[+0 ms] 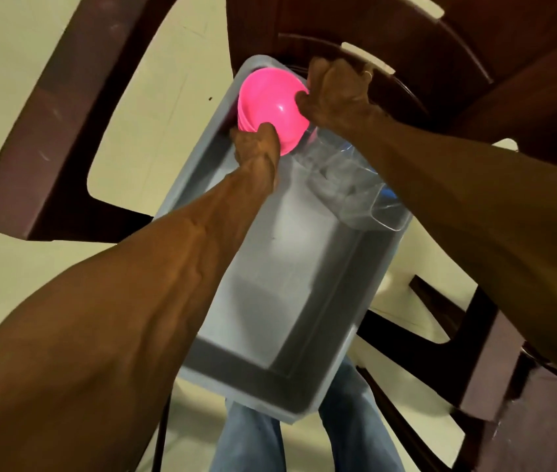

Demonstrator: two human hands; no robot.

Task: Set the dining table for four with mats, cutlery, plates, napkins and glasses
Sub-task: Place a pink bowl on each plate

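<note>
A stack of pink plastic bowls [272, 105] is tilted at the far end of a grey plastic tub [307, 321]. Both hands hold the stack. My left hand [256, 143] grips its near lower rim. My right hand [336, 93] grips its right side, thumb on the rim. Several clear glasses [345, 185] lie on their sides along the tub's right wall, partly under my right forearm. The floor of the tub is otherwise bare.
The tub rests on a dark brown plastic chair [440, 63], its backrest beyond. Another brown chair's arm [42, 124] crosses the left. Cream floor tiles [14, 267] lie below. My jeans-clad legs [253, 441] are under the tub's near edge.
</note>
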